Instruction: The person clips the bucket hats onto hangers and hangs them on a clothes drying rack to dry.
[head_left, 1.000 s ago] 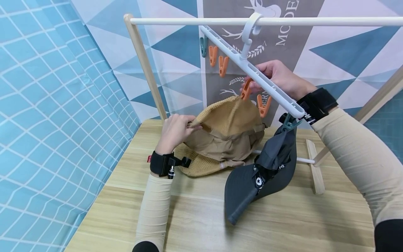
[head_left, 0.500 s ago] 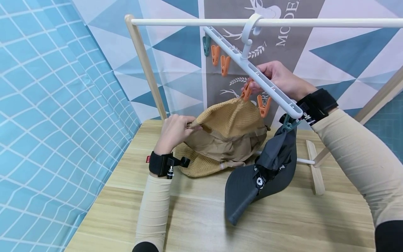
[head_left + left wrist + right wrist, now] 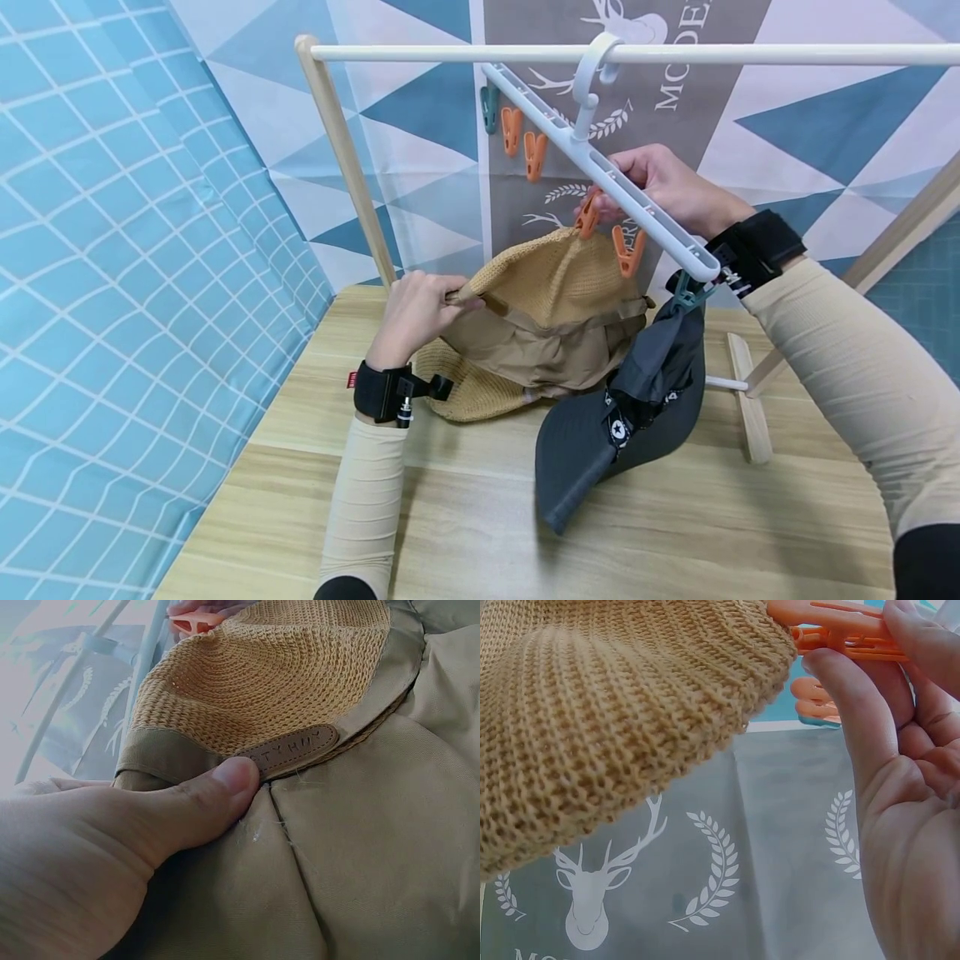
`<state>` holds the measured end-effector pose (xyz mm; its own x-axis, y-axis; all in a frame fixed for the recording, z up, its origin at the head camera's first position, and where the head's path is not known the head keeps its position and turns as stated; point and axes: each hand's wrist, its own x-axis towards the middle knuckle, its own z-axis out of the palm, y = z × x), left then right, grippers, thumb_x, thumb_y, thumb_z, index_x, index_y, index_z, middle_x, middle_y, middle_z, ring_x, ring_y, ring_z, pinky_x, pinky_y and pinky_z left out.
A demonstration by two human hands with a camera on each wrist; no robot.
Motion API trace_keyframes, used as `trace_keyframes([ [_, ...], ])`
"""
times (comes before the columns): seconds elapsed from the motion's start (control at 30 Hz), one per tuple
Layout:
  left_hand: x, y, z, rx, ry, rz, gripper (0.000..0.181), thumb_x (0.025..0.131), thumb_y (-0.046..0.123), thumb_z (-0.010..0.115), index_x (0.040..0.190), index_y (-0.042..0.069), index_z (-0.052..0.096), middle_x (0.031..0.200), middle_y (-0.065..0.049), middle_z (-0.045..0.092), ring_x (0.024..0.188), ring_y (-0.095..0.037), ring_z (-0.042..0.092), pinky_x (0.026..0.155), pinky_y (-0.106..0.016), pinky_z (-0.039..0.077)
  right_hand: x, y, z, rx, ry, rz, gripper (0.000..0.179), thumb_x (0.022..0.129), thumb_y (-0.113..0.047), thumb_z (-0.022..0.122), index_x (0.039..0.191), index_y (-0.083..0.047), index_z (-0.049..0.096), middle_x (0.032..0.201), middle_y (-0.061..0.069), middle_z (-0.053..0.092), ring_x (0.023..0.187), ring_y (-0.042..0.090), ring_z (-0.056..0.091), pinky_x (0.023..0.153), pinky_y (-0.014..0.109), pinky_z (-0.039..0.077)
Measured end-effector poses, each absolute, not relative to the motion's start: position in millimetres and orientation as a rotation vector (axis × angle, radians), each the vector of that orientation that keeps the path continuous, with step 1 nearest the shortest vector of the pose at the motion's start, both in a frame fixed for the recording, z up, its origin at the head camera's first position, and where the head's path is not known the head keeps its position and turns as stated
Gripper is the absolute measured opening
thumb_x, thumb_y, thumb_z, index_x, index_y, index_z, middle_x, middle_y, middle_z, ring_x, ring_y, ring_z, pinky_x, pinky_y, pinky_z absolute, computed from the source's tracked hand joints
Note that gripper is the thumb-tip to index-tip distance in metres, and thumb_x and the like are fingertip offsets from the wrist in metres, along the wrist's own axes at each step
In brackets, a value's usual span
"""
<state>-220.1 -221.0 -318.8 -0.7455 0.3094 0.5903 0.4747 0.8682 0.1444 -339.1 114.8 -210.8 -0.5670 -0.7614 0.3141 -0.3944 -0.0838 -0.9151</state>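
A tan knitted hat (image 3: 517,367) with a brown cloth lining hangs tilted between both hands. My left hand (image 3: 422,310) pinches its left edge; in the left wrist view the thumb (image 3: 236,776) presses beside a leather label (image 3: 296,748) on the inner band. My right hand (image 3: 663,187) grips an orange clothespin (image 3: 587,215) under the white hanger bar (image 3: 645,204). In the right wrist view that clothespin (image 3: 840,628) sits right at the edge of the knitted part (image 3: 615,712), fingers and thumb on its handles.
A dark grey cap (image 3: 622,417) hangs from a green clothespin (image 3: 692,292) at the hanger's near end. Another orange clothespin (image 3: 628,250) dangles between cap and hat. More pins (image 3: 535,157) hang farther along. The hanger hooks over a white rail (image 3: 450,53) above a wooden table (image 3: 465,517).
The hat's right side has shifted slightly to the right, nearer the cap. Both hands stay in nearly the same places with the same holds.
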Motion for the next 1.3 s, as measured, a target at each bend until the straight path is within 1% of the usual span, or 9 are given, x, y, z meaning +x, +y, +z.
trace_keyframes([
  [0.2, -220, -220, -319, -0.587, -2.443, -0.412, 0.05, 0.082, 0.043, 0.079, 0.055, 0.02, 0.043, 0.05, 0.008, 0.029, 0.048, -0.013, 0.035, 0.042, -0.028, 0.023, -340, 116, -211, -1.303, 1.937, -1.655, 0.013, 0.091, 0.01, 0.065, 0.103, 0.015, 0.062, 0.095, 0.013, 0.079, 0.089, 0.025, 0.076, 0.08, 0.03, 0.061],
  [0.43, -221, -220, -321, -0.602, -2.449, -0.45, 0.05, 0.082, 0.041, 0.08, 0.055, 0.021, 0.043, 0.051, 0.008, 0.028, 0.049, -0.012, 0.034, 0.044, -0.029, 0.024, -340, 118, -213, -1.277, 2.135, -1.608, 0.015, 0.088, 0.005, 0.071, 0.1, 0.008, 0.063, 0.086, 0.005, 0.077, 0.08, 0.018, 0.074, 0.075, 0.022, 0.059],
  [0.5, -221, -221, -321, -0.602, -2.45, -0.451, 0.05, 0.082, 0.041, 0.08, 0.055, 0.021, 0.043, 0.051, 0.008, 0.028, 0.049, -0.012, 0.034, 0.044, -0.029, 0.024, -340, 118, -213, -1.271, 2.152, -1.599, 0.021, 0.087, 0.006, 0.071, 0.107, 0.007, 0.063, 0.088, 0.005, 0.076, 0.081, 0.017, 0.074, 0.075, 0.023, 0.06],
  [0.57, -222, -221, -321, -0.599, -2.452, -0.453, 0.05, 0.082, 0.041, 0.08, 0.055, 0.021, 0.043, 0.051, 0.008, 0.029, 0.05, -0.012, 0.034, 0.044, -0.029, 0.024, -342, 119, -213, -1.27, 2.159, -1.577, 0.035, 0.087, 0.006, 0.071, 0.12, 0.004, 0.062, 0.099, 0.005, 0.075, 0.086, 0.016, 0.073, 0.077, 0.022, 0.06],
  [0.73, -222, -220, -321, -0.596, -2.46, -0.462, 0.05, 0.082, 0.041, 0.08, 0.055, 0.021, 0.043, 0.051, 0.008, 0.029, 0.049, -0.012, 0.033, 0.044, -0.029, 0.024, -345, 134, -214, -1.196, 2.253, -1.438, 0.063, 0.088, 0.003, 0.072, 0.146, -0.009, 0.049, 0.121, 0.002, 0.071, 0.099, 0.015, 0.074, 0.083, 0.023, 0.059],
  [0.83, -222, -221, -321, -0.592, -2.467, -0.463, 0.049, 0.082, 0.042, 0.079, 0.055, 0.021, 0.044, 0.051, 0.008, 0.029, 0.05, -0.012, 0.034, 0.045, -0.029, 0.024, -346, 147, -217, -1.156, 2.351, -1.294, 0.059, 0.092, -0.005, 0.071, 0.146, -0.01, 0.049, 0.121, 0.004, 0.072, 0.105, 0.013, 0.072, 0.082, 0.019, 0.058],
  [1.03, -225, -222, -322, -0.573, -2.484, -0.468, 0.05, 0.083, 0.044, 0.078, 0.056, 0.022, 0.043, 0.052, 0.008, 0.028, 0.051, -0.012, 0.033, 0.046, -0.029, 0.024, -346, 172, -224, -1.165, 2.415, -1.117, 0.054, 0.097, -0.01, 0.065, 0.147, -0.01, 0.048, 0.126, -0.008, 0.071, 0.114, 0.002, 0.066, 0.088, 0.014, 0.052],
  [1.13, -225, -222, -322, -0.564, -2.487, -0.464, 0.051, 0.084, 0.044, 0.077, 0.056, 0.022, 0.041, 0.053, 0.007, 0.025, 0.051, -0.013, 0.031, 0.047, -0.03, 0.022, -345, 176, -230, -1.13, 2.434, -1.056, 0.053, 0.096, -0.011, 0.067, 0.146, -0.011, 0.051, 0.13, -0.002, 0.07, 0.116, 0.006, 0.065, 0.088, 0.016, 0.05],
  [1.3, -225, -221, -323, -0.556, -2.498, -0.491, 0.05, 0.084, 0.044, 0.078, 0.056, 0.022, 0.043, 0.052, 0.007, 0.027, 0.05, -0.012, 0.031, 0.047, -0.029, 0.022, -341, 176, -244, -1.125, 2.475, -0.922, 0.027, 0.093, -0.018, 0.071, 0.119, -0.01, 0.071, 0.143, 0.01, 0.058, 0.128, 0.02, 0.057, 0.091, 0.017, 0.048],
])
